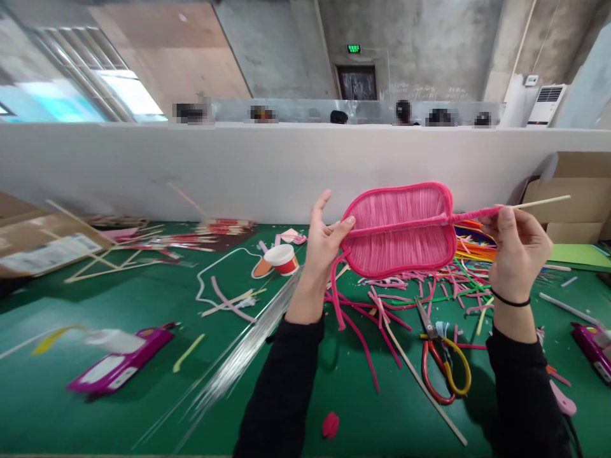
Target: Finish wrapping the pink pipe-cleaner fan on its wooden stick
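I hold a pink fan-shaped piece made of pipe cleaners (400, 230) up over the green table (143, 305). My left hand (324, 245) pinches its left edge between thumb and fingers, with a loose pink pipe-cleaner tail (337, 299) hanging below. My right hand (518, 248) is closed round the wrapped stem where a thin wooden stick (541, 203) juts out to the right. Both sleeves are black, and a black band circles the right wrist.
Loose pipe cleaners of several colours (429, 292) litter the table under the fan. Red-and-yellow scissors (442, 362) lie near my right arm. A bundle of thin wires (248, 346), a tape roll (282, 257), purple glue guns (117, 362) (594, 343), wooden sticks (109, 254) and cardboard boxes (573, 191) surround them. A white partition (238, 165) stands behind.
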